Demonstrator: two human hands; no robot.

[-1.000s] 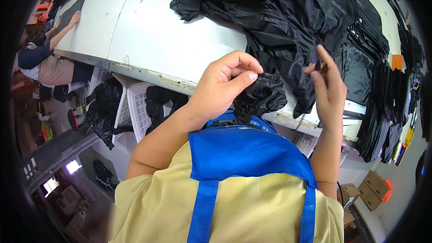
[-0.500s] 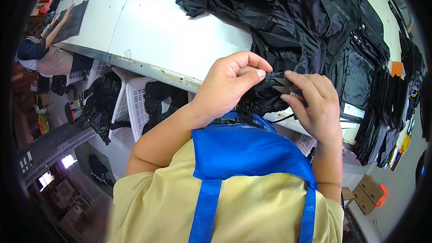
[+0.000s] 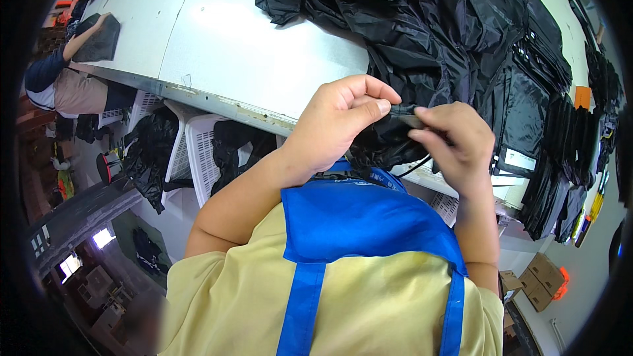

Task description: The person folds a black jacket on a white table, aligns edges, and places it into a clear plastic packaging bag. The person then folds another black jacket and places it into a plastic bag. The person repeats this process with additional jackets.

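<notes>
A heap of thin, shiny black fabric (image 3: 422, 26), apparently a garment, spreads over the table and hangs at its near edge. My left hand (image 3: 333, 122) pinches a gathered edge of this garment between thumb and curled fingers. Close to its right, my right hand (image 3: 461, 142) is closed around small metal thread snips (image 3: 410, 120). Their blades lie against the black edge beside my left fingertips and look nearly together. Most of the snips is hidden inside my right hand, which is slightly blurred.
A white table (image 3: 231, 46) with a worn metal rim stretches away to the left. Stacked folded black pieces (image 3: 524, 109) lie to the right. White plastic baskets (image 3: 201, 151) holding black fabric stand below the edge. At the far left a co-worker (image 3: 72, 86) handles a dark folded piece.
The snips' blades, spread apart before, have come together at the fabric edge. My right hand has turned and shifted slightly left. The co-worker's dark piece has changed shape.
</notes>
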